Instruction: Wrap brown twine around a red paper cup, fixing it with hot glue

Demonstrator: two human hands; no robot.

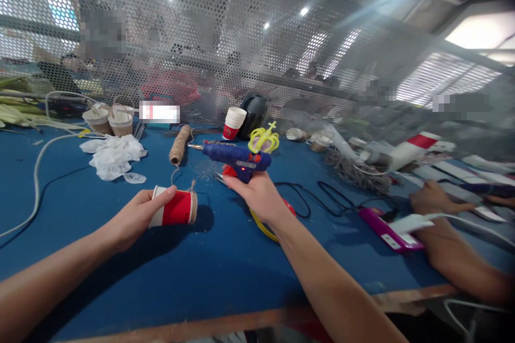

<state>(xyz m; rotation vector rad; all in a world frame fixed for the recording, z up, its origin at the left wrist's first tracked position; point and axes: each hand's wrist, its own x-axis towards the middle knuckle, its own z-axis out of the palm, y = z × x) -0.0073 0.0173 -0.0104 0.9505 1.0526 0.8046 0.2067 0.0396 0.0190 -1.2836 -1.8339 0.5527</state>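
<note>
My left hand [140,214] is closed round a red and white paper cup [177,208], which lies tilted on its side above the table. Twine is wound round the cup's base and runs up toward a twine spool [180,144] behind it. In my right hand [261,195] is a blue hot glue gun [229,154], its nozzle pointing left, above and apart from the cup. A small red light glows on the gun. Below my right hand, scissors or pliers with metal tips [219,177] and a yellow ring-shaped thing [263,228] are partly hidden.
White lace [116,155] and twine-wrapped cups [120,120] stand at the left. Stacked paper cups [234,122] and a yellow crown-like ornament [264,139] are behind the gun. A purple power strip [390,230] lies right, beside another person's arm [454,257]. A perforated metal screen closes the back.
</note>
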